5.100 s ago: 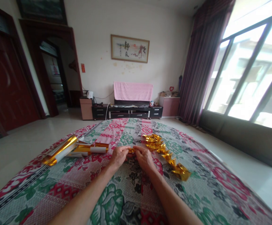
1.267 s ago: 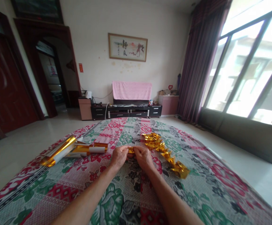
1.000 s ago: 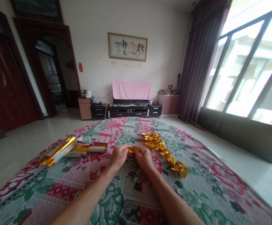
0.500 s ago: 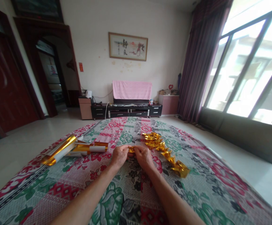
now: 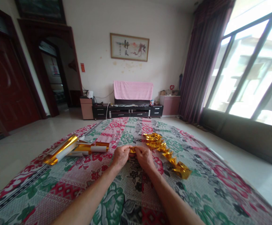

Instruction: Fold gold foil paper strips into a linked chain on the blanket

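Note:
Both my hands meet over the middle of the patterned cloth. My left hand (image 5: 122,155) pinches the left end of a small folded piece of gold foil paper (image 5: 132,150). The other end is pinched by my right hand (image 5: 144,156), its thumb close to the left one. Most of the foil is hidden behind my fingers. Just right of my hands lies a row of folded gold foil pieces (image 5: 164,150), set close together in a slanting line. On the left, curled gold-and-white foil sheets (image 5: 65,148) lie in a loose pile.
A floral cloth (image 5: 79,190) in red, green and grey covers the wide surface before me. Beyond it stand a low black cabinet (image 5: 119,114) and a pink cloth (image 5: 133,90) draped over a dark object. Windows line the right side.
The view has shifted slightly. Both hands keep their pinch on the gold foil paper, with barely any finger movement visible.

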